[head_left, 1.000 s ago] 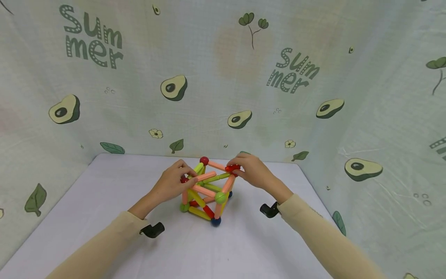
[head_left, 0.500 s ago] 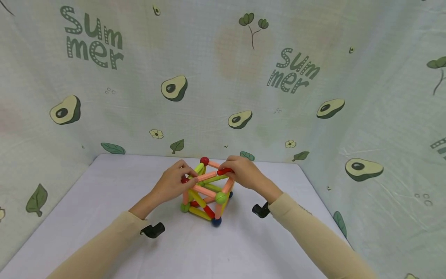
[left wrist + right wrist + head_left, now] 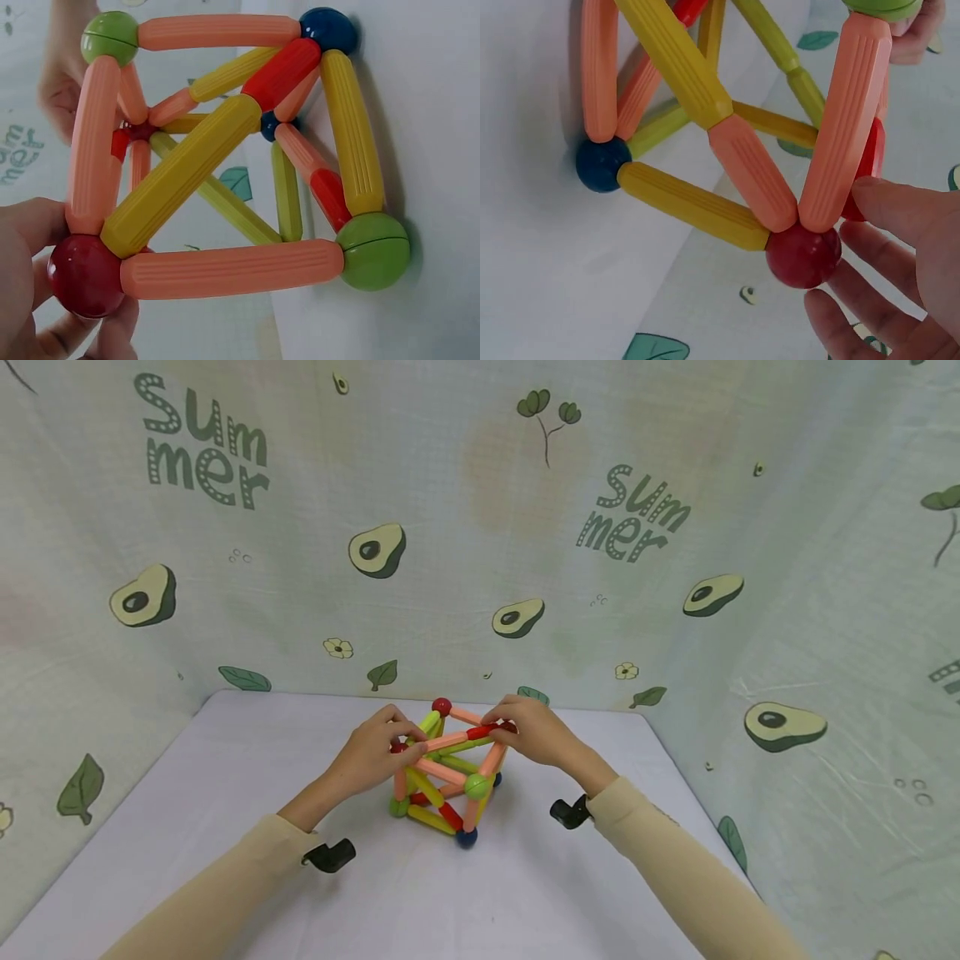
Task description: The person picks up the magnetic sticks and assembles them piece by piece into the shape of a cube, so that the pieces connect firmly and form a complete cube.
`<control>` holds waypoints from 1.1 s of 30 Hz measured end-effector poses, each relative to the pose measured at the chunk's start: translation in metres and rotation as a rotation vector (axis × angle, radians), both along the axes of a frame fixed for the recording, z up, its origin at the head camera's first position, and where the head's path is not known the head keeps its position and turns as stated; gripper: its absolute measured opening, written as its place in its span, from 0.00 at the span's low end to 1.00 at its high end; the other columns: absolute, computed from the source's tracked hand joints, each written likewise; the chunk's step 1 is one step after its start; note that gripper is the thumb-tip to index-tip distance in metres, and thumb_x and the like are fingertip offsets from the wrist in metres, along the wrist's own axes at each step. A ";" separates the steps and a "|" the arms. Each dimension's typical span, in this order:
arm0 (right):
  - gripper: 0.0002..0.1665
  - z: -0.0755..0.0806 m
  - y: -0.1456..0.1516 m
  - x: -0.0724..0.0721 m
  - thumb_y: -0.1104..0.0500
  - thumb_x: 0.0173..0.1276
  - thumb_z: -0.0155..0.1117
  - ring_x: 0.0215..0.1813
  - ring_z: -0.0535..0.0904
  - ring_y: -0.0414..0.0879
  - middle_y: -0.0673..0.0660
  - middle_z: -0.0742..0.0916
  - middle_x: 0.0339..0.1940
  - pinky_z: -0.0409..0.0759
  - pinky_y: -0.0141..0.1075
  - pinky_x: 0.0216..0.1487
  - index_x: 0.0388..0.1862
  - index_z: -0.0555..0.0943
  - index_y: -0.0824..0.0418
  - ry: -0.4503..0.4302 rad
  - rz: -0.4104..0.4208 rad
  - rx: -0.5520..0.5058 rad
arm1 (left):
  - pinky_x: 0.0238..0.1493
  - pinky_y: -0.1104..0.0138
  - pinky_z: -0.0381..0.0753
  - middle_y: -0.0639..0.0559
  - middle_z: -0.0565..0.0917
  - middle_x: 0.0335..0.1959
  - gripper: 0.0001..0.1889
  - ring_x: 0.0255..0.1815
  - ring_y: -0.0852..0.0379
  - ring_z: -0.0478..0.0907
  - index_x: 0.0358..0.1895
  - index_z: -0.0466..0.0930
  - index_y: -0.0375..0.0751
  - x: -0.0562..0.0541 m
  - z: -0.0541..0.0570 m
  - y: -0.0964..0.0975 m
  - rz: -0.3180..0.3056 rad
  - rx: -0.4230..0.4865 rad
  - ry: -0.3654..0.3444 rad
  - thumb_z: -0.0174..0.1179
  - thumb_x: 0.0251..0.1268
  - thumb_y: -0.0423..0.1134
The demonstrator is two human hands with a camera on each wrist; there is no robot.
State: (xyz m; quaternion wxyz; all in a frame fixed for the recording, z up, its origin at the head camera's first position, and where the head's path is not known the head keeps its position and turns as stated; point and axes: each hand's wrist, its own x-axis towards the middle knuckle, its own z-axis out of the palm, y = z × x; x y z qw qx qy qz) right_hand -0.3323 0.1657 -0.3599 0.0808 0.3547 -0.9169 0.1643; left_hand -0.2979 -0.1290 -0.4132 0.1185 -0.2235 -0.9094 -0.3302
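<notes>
A frame of ribbed sticks and coloured balls [image 3: 442,772] stands on the table between the hands. At its upper left corner the left hand [image 3: 381,747] holds a red ball [image 3: 86,276] with its fingertips. A pink stick [image 3: 447,742] runs from that corner towards a red stick [image 3: 478,732]; the two meet end to end across the top. The right hand [image 3: 536,731] pinches the red stick near another red ball [image 3: 804,256]; its thumb [image 3: 892,202] lies on the stick in the right wrist view. A green ball [image 3: 477,787] marks the near top corner.
Dark blue balls [image 3: 467,837] and a lower green ball [image 3: 399,807] support the frame on the white tabletop [image 3: 360,902]. A cloth backdrop [image 3: 450,485] with avocado prints rises behind and at both sides. Black wrist cameras [image 3: 330,856] hang below the sleeves.
The right hand moved left with the red stick, then slightly back right. The stick turned into line with the pink stick and now touches its end. The left hand stayed put.
</notes>
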 end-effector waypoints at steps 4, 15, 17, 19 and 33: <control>0.11 -0.003 0.007 -0.002 0.61 0.73 0.74 0.44 0.80 0.49 0.53 0.89 0.46 0.81 0.36 0.43 0.52 0.91 0.58 -0.046 0.005 -0.053 | 0.34 0.64 0.75 0.51 0.77 0.45 0.09 0.37 0.55 0.71 0.46 0.91 0.47 0.000 0.001 0.000 0.000 0.015 -0.043 0.71 0.72 0.47; 0.09 -0.005 0.011 -0.004 0.63 0.74 0.72 0.45 0.80 0.44 0.51 0.89 0.43 0.82 0.36 0.45 0.51 0.92 0.57 -0.076 0.007 -0.077 | 0.39 0.63 0.78 0.47 0.80 0.49 0.09 0.41 0.52 0.74 0.48 0.91 0.46 0.001 0.003 0.000 -0.006 0.054 -0.106 0.69 0.75 0.45; 0.10 -0.005 0.011 -0.005 0.63 0.74 0.72 0.45 0.80 0.44 0.51 0.89 0.44 0.82 0.36 0.45 0.51 0.92 0.58 -0.075 0.007 -0.068 | 0.39 0.63 0.77 0.47 0.79 0.48 0.09 0.41 0.53 0.74 0.48 0.91 0.45 0.002 0.004 0.001 -0.005 0.060 -0.111 0.68 0.75 0.45; 0.10 -0.005 0.010 -0.005 0.63 0.74 0.72 0.45 0.80 0.44 0.51 0.89 0.44 0.82 0.36 0.45 0.51 0.92 0.58 -0.072 0.008 -0.061 | 0.38 0.63 0.77 0.46 0.79 0.48 0.09 0.40 0.53 0.73 0.47 0.91 0.45 0.003 0.005 0.002 -0.003 0.064 -0.118 0.68 0.75 0.44; 0.08 -0.007 0.007 -0.004 0.65 0.74 0.71 0.45 0.81 0.45 0.53 0.89 0.45 0.83 0.35 0.46 0.49 0.92 0.60 -0.044 0.013 -0.049 | 0.37 0.63 0.77 0.48 0.78 0.48 0.08 0.39 0.53 0.73 0.46 0.91 0.46 0.001 0.003 0.003 0.010 0.050 -0.107 0.69 0.73 0.45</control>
